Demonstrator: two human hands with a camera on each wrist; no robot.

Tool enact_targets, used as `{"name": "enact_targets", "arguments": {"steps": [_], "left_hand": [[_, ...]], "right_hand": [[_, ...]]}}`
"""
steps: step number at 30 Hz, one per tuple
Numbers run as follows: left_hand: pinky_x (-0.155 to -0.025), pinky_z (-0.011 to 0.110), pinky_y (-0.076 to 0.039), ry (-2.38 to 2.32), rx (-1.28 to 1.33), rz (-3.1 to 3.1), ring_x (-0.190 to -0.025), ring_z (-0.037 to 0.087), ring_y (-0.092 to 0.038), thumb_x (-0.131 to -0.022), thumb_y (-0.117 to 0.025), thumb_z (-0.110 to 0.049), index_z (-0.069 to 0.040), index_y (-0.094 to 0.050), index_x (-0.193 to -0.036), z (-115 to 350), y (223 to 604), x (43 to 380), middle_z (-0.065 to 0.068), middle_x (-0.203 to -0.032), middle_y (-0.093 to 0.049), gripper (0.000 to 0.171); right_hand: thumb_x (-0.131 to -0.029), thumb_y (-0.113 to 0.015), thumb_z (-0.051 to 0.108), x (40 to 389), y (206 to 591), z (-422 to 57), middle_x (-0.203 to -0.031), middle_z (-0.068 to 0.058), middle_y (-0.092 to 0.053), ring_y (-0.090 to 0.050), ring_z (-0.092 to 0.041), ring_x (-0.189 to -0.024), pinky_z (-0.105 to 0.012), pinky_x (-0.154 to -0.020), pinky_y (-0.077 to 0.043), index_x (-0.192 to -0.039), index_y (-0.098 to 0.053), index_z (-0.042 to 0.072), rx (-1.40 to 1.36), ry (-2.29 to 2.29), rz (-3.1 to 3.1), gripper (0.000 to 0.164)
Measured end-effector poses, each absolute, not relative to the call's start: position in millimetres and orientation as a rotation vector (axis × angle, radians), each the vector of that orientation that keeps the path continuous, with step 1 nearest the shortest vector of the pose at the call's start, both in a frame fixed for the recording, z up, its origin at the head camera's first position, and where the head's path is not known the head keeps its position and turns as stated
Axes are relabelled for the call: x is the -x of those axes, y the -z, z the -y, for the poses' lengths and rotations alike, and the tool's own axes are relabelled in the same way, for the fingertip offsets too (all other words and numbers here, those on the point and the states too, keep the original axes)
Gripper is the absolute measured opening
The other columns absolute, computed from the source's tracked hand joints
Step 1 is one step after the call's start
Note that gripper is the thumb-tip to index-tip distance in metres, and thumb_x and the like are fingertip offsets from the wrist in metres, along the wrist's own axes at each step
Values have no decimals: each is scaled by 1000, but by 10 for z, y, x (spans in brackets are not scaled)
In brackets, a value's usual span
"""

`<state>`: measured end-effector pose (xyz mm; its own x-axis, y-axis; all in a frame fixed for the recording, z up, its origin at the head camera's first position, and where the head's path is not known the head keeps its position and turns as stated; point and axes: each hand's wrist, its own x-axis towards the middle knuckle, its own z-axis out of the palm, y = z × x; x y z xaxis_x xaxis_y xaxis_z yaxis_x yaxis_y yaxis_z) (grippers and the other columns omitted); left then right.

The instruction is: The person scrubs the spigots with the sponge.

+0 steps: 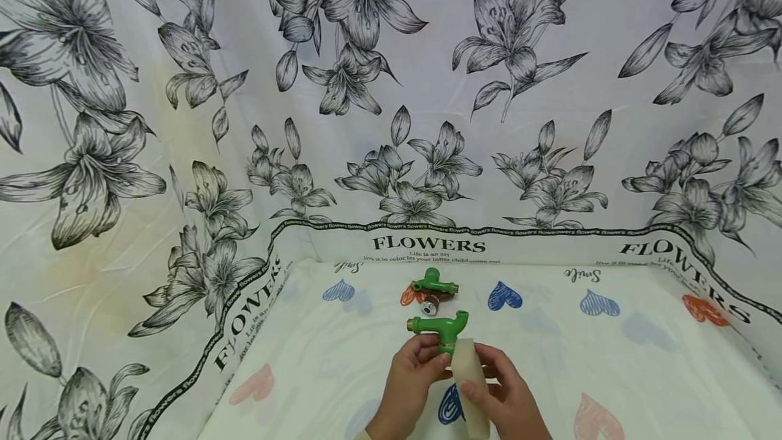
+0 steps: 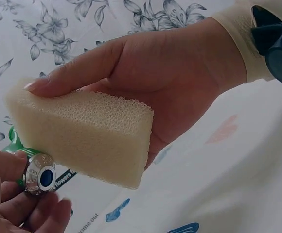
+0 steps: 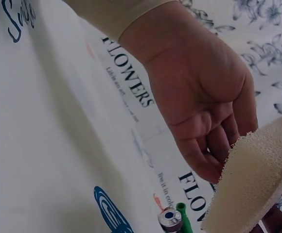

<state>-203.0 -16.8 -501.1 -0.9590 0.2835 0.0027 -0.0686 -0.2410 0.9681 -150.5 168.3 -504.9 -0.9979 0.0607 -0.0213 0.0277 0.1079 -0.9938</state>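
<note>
In the head view my left hand (image 1: 411, 375) holds a green tap (image 1: 444, 326) by its lower part. My right hand (image 1: 510, 392) grips a cream-coloured sponge block (image 1: 469, 379) close against the tap's near side. The left wrist view shows the right thumb along the top of the sponge (image 2: 87, 131), while left fingers pinch the tap near its silver end with a blue centre (image 2: 39, 174). In the right wrist view the sponge (image 3: 257, 170) hides the held tap and part of the left hand (image 3: 204, 97).
A second green tap (image 1: 432, 282) lies farther back on the heart-printed cloth (image 1: 366, 372), with a silver-and-brown end (image 1: 430, 305) facing me. Flower-printed curtain (image 1: 427, 87) rises behind and at both sides.
</note>
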Motion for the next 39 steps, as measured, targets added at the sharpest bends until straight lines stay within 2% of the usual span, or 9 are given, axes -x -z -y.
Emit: {"name": "enact_targets", "arguments": {"steps": [9, 13, 16, 21, 24, 28, 32, 36, 39], "left_hand": [[-90, 33, -63, -2255, -223, -1923, -103, 24, -71, -97, -80, -2, 1, -71, -131, 148, 5012, 2034, 9, -113, -74, 35], [-92, 30, -62, -2229, -258, -1930, -108, 25, -71, -98, -80, -2, -3, -64, -131, 160, 4984, 2019, 9, -117, -76, 37], [-93, 30, -61, -2192, -345, -1938, -111, 26, -72, -100, -77, 1, -10, -56, -136, 169, 4988, 2008, 10, -120, -76, 44], [-95, 30, -60, -2106, -534, -1977, -112, 28, -70, -103, -72, 1, -29, -52, -158, 177, 5029, 2020, 9, -124, -73, 65], [-95, 30, -60, -2083, -544, -2014, -109, 27, -69, -103, -71, 3, -34, -54, -160, 177, 5040, 2037, 8, -124, -71, 70], [-91, 32, -62, -2135, -422, -2001, -105, 27, -70, -99, -73, 7, -24, -57, -154, 172, 5024, 2054, 9, -121, -71, 65], [-91, 38, -64, -2217, -263, -1896, -107, 29, -73, -95, -78, 9, -12, -52, -147, 157, 4991, 2057, 11, -120, -75, 62], [-94, 43, -63, -2286, -162, -1754, -110, 29, -74, -96, -79, 6, -11, -48, -146, 143, 4951, 2052, 13, -120, -75, 61], [-98, 46, -61, -2364, -130, -1605, -113, 31, -73, -98, -77, 5, -11, -51, -150, 131, 4924, 2048, 18, -122, -71, 60]], "right_hand": [[-99, -82, 33, 1498, 5008, -1660, -129, -10, -65, -63, -27, -111, -32, -86, -59, -153, -54, 6, 129, -2028, 2364, 67], [-101, -79, 41, 1558, 5071, -1723, -131, -10, -65, -63, -25, -110, -35, -86, -59, -155, -53, 6, 199, -1983, 2383, 69], [-102, -78, 45, 1600, 5114, -1770, -130, -10, -64, -64, -25, -108, -39, -86, -60, -155, -53, 5, 251, -1973, 2390, 71], [-103, -77, 44, 1601, 5141, -1787, -132, -11, -64, -64, -25, -108, -41, -87, -60, -156, -52, 4, 253, -1987, 2398, 71], [-102, -78, 42, 1558, 5124, -1761, -135, -11, -63, -63, -25, -110, -40, -88, -60, -156, -52, 4, 204, -1968, 2414, 71], [-99, -82, 36, 1492, 5070, -1720, -136, -9, -60, -62, -25, -112, -36, -87, -60, -154, -55, 6, 124, -1942, 2396, 68], [-100, -83, 32, 1449, 5020, -1688, -131, -9, -62, -62, -26, -110, -33, -85, -59, -153, -56, 9, 102, -1930, 2323, 64], [-101, -81, 34, 1422, 4979, -1634, -134, -9, -62, -61, -26, -113, -29, -89, -58, -153, -55, 9, 124, -1896, 2270, 64], [-102, -81, 35, 1404, 4950, -1574, -140, -9, -59, -58, -27, -116, -26, -93, -56, -153, -54, 8, 120, -1852, 2234, 65]]}}
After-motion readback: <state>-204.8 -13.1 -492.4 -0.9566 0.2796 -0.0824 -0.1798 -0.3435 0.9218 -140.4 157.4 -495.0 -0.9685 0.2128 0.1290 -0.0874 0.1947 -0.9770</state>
